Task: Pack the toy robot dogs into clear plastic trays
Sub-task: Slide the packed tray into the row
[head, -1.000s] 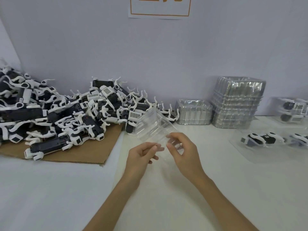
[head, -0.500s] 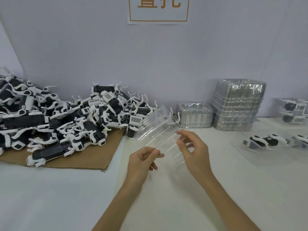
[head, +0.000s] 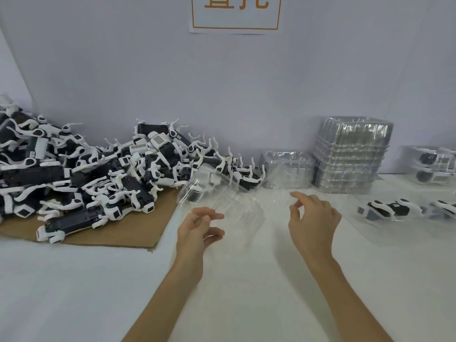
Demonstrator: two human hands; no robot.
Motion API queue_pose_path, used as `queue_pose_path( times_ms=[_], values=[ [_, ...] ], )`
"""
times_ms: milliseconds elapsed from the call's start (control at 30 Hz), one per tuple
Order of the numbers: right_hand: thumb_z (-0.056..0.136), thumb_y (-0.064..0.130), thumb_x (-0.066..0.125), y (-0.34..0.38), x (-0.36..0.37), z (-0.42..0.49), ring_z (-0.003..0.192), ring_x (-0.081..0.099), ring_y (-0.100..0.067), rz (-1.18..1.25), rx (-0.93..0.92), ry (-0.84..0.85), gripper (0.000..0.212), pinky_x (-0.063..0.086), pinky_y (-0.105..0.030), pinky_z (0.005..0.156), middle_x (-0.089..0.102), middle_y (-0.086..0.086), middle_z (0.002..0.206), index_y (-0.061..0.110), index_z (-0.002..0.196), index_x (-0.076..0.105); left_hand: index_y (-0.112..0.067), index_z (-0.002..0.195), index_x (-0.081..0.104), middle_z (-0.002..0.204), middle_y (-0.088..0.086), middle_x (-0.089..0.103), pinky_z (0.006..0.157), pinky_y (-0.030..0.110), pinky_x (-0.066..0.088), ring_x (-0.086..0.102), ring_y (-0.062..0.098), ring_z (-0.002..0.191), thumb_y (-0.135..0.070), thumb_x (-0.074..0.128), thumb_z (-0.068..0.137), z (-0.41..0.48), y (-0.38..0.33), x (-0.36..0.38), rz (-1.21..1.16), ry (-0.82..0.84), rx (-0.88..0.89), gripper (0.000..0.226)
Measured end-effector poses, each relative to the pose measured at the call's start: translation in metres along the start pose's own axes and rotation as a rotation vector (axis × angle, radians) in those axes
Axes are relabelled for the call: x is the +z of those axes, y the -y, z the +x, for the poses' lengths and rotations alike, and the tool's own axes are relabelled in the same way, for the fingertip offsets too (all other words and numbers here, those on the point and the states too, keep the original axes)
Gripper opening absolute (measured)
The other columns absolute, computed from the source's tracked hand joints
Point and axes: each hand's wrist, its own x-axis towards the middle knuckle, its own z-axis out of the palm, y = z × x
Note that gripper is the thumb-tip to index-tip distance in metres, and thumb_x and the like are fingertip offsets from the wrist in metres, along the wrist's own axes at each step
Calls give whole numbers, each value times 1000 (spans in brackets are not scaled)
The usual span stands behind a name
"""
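Observation:
A big pile of black-and-white toy robot dogs (head: 98,174) lies on a brown cardboard sheet (head: 123,233) at the left. My left hand (head: 197,230) pinches the near edge of an empty clear plastic tray (head: 222,193), which is tilted up just in front of the pile. My right hand (head: 311,218) hovers to the right of the tray, apart from it, its fingers loosely curled around nothing.
A tall stack of clear trays (head: 350,154) and a short stack (head: 286,171) stand against the back wall. A toy dog in an open tray (head: 389,208) lies at the right, with closed packed trays (head: 434,164) behind it. The table is white.
My right hand has let go of the tray and moved away to the right. My left hand keeps holding the tray, now lower and further left.

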Motion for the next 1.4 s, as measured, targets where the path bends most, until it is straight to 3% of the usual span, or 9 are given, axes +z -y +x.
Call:
queue_pose_path(
  times_ms=[233, 300, 500, 600, 733, 867, 1033, 1200, 1400],
  values=[
    [76, -13, 58, -27, -3, 7, 118, 52, -28, -120, 68, 187, 55, 11, -43, 124, 65, -5, 115, 21, 118, 72, -13, 89, 61, 83, 7, 73, 60, 31, 45, 49, 15, 50, 2, 42, 99, 2, 0, -2, -35, -149, -6, 26],
    [65, -22, 55, -30, -4, 10, 107, 52, -29, -7, 70, 96, 56, 35, -40, 106, 63, -3, 103, 17, 100, 74, -13, 88, 61, 83, 8, 72, 60, 31, 43, 48, 16, 50, 1, 43, 98, 2, -1, -3, -67, -163, -17, 26],
    [68, -17, 52, -43, -11, 15, 83, 53, -25, -6, 168, -25, 43, 41, -40, 77, 59, 4, 76, 22, 75, 67, -14, 86, 61, 81, 7, 73, 61, 31, 43, 46, 18, 51, 0, 41, 97, 0, -1, -2, -87, -199, -49, 27],
    [79, -10, 53, -48, -10, 16, 88, 62, -27, 53, 159, -3, 40, 49, -41, 85, 71, 1, 96, 24, 83, 71, -12, 86, 61, 79, 8, 72, 60, 32, 42, 44, 19, 51, -2, 40, 95, -1, -2, -3, -99, -221, -73, 25],
    [88, -5, 51, -41, -5, 13, 132, 52, -17, 217, 173, 173, 43, 40, -27, 107, 62, 3, 136, 23, 113, 72, -11, 84, 61, 75, 7, 72, 59, 32, 41, 44, 19, 47, -6, 42, 93, 0, -2, -3, -114, -231, -108, 22],
    [96, 10, 58, -10, -6, 5, 103, 62, 1, 449, 21, 169, 28, 40, -7, 81, 69, 16, 114, 31, 109, 70, -8, 85, 61, 78, 10, 72, 58, 32, 44, 47, 20, 46, -6, 43, 92, 1, -3, -3, -83, -176, -177, 19],
    [88, 43, 63, 27, -5, -17, 104, 63, -5, 576, -213, 451, 35, 40, -13, 93, 69, 18, 106, 36, 123, 64, -5, 93, 65, 92, 11, 77, 66, 33, 52, 66, 25, 62, -7, 40, 94, -3, -2, 2, 143, 24, -258, 25],
    [91, 13, 69, 31, 4, -24, 86, 63, -3, 401, -364, 451, 30, 44, -39, 99, 66, 19, 92, 28, 117, 70, -10, 115, 60, 103, 10, 74, 66, 30, 58, 74, 26, 78, 0, 46, 97, -3, 8, 10, 128, -108, -290, 25],
    [85, 8, 72, 17, -12, -11, 82, 63, -6, 361, -321, 698, 34, 40, -9, 76, 69, 21, 90, 38, 102, 76, -21, 129, 55, 126, 1, 62, 88, 32, 49, 63, 21, 111, -14, 51, 101, 13, -1, -12, 38, -357, -85, 29]
  ],
)
